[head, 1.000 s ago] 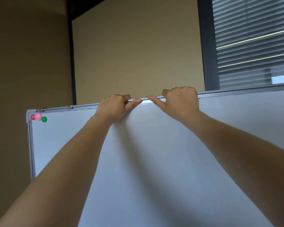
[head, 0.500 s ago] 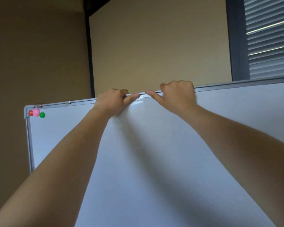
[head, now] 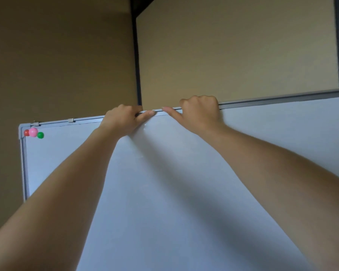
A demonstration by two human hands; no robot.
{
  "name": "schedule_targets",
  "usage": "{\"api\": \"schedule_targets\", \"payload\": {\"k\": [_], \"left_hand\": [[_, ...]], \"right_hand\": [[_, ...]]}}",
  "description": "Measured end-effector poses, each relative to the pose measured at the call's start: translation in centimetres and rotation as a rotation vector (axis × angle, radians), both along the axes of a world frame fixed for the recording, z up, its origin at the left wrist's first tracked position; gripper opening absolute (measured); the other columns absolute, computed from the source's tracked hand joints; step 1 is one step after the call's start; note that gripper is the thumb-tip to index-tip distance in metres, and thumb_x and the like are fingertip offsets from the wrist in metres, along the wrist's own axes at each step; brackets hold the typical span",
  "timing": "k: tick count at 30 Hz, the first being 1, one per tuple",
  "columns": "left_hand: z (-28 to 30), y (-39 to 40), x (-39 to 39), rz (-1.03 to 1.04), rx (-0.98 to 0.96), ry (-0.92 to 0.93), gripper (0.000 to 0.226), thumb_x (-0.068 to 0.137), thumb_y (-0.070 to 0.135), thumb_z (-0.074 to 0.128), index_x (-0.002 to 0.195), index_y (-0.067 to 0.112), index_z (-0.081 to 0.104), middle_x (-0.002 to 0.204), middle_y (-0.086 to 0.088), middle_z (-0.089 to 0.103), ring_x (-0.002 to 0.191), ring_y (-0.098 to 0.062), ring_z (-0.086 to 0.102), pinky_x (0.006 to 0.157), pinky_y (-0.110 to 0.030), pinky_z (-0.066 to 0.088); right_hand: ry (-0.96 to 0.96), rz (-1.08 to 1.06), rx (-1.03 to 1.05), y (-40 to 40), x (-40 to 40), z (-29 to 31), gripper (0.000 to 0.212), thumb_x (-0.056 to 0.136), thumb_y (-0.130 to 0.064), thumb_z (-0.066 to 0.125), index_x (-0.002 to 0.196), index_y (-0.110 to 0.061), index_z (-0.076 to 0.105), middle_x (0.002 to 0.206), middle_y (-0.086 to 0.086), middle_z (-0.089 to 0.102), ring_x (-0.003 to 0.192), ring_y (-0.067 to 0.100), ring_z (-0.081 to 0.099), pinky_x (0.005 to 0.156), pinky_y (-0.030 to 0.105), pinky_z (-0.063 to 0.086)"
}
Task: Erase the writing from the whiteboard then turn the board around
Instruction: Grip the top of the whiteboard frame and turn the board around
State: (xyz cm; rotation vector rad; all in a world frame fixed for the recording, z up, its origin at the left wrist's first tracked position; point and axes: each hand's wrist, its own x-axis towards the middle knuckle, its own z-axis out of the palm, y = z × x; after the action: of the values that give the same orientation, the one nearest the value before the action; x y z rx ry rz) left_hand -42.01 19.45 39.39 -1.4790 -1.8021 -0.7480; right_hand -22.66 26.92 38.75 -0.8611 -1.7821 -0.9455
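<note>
Both hands gripped the whiteboard's (head: 184,192) top edge. The left hand (head: 123,119) and right hand (head: 201,112) sat close together, thumbs nearly touching.

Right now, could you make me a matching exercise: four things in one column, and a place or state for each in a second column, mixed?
Things:
1. left hand
2. right hand
3. pink magnet
4. green magnet

Places or states:
A. between the red and green magnets
B. grips the board's top edge, nearer the dark wall strip
C. rightmost of the three magnets
D. grips the top edge, nearer the board's right end

Pairs: 1-B, 2-D, 3-A, 4-C
</note>
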Motion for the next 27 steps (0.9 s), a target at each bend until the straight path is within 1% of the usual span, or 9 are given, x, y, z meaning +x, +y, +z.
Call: {"api": "schedule_targets", "payload": {"k": [2,5,9,11,14,17,21,25,27], "left_hand": [[0.0,-0.7,-1.1,0.026,-0.006,-0.003,0.054,0.093,0.068,0.036,0.067,0.023,0.047,0.083,-0.007,0.06,0.086,-0.032,0.055,0.063,-0.032,0.033],[-0.1,-2.2,-3.3,0.081,0.017,0.007,0.055,0.094,0.067,0.037,0.077,0.018,0.055,0.087,-0.008,0.062,0.088,-0.033,0.056,0.065,-0.032,0.035],[-0.2,-4.8,-7.0,0.135,0.041,0.006,0.056,0.093,0.069,0.039,0.074,0.019,0.053,0.08,-0.006,0.058,0.085,-0.033,0.056,0.063,-0.032,0.033],[-0.4,-5.7,-8.5,0.147,0.038,0.002,0.054,0.094,0.069,0.04,0.071,0.021,0.051,0.074,-0.002,0.055,0.084,-0.032,0.056,0.062,-0.032,0.033],[-0.2,-6.8,-10.4,0.181,0.038,0.007,0.05,0.096,0.064,0.04,0.07,0.022,0.05,0.073,-0.001,0.053,0.084,-0.031,0.054,0.064,-0.032,0.033],[0.0,-7.5,-11.4,0.179,0.031,-0.003,0.052,0.096,0.062,0.043,0.076,0.015,0.054,0.071,-0.003,0.053,0.083,-0.032,0.055,0.063,-0.032,0.033],[0.0,-8.3,-12.6,0.153,0.006,-0.033,0.051,0.095,0.062,0.046,0.067,0.02,0.046,0.065,0.002,0.048,0.079,-0.03,0.05,0.063,-0.032,0.032],[-0.1,-9.1,-14.8,0.239,0.02,0.015,0.054,0.094,0.066,0.041,0.08,0.016,0.056,0.078,-0.002,0.056,0.082,-0.027,0.051,0.065,-0.03,0.032],[-0.3,-9.9,-16.3,0.278,0.029,0.029,0.055,0.093,0.068,0.04,0.077,0.017,0.054,0.078,-0.002,0.055,0.081,-0.027,0.05,0.065,-0.031,0.032]], "right_hand": [[-0.002,0.017,-0.004,-0.1,-1.4,0.0,0.065,0.095,-0.068,0.026,0.083,-0.015,0.062,0.064,0.002,0.043,0.063,0.024,0.043,0.051,0.027,0.016],[-0.011,0.069,0.012,-0.5,-4.0,-0.1,0.063,0.095,-0.069,0.026,0.079,-0.017,0.059,0.064,0.003,0.048,0.062,0.024,0.042,0.049,0.025,0.013],[-0.029,0.14,-0.007,-1.9,-8.1,0.1,0.06,0.095,-0.069,0.025,0.074,-0.02,0.053,0.057,0.0,0.035,0.061,0.023,0.042,0.049,0.025,0.014],[-0.029,0.172,-0.025,-2.3,-9.6,-0.1,0.06,0.094,-0.069,0.026,0.073,-0.019,0.052,0.057,0.0,0.034,0.062,0.024,0.043,0.05,0.025,0.015],[-0.015,0.226,-0.02,-3.0,-11.7,0.0,0.059,0.094,-0.068,0.027,0.073,-0.018,0.05,0.061,0.002,0.044,0.062,0.024,0.043,0.05,0.025,0.014],[-0.011,0.249,-0.02,-3.4,-13.0,-0.1,0.06,0.094,-0.069,0.028,0.077,-0.018,0.056,0.073,0.007,0.059,0.064,0.025,0.043,0.052,0.026,0.019],[0.013,0.248,-0.057,-3.8,-14.6,-0.3,0.058,0.093,-0.07,0.029,0.075,-0.019,0.051,0.068,0.007,0.055,0.062,0.025,0.042,0.058,0.028,0.023],[0.023,0.263,-0.079,-4.5,-17.2,-0.3,0.061,0.091,-0.071,0.03,0.076,-0.017,0.054,0.073,0.01,0.061,0.064,0.026,0.043,0.06,0.029,0.023],[0.03,0.282,-0.084,-5.0,-18.9,-0.2,0.062,0.091,-0.071,0.031,0.076,-0.016,0.056,0.077,0.011,0.064,0.064,0.027,0.043,0.057,0.029,0.021]]}}
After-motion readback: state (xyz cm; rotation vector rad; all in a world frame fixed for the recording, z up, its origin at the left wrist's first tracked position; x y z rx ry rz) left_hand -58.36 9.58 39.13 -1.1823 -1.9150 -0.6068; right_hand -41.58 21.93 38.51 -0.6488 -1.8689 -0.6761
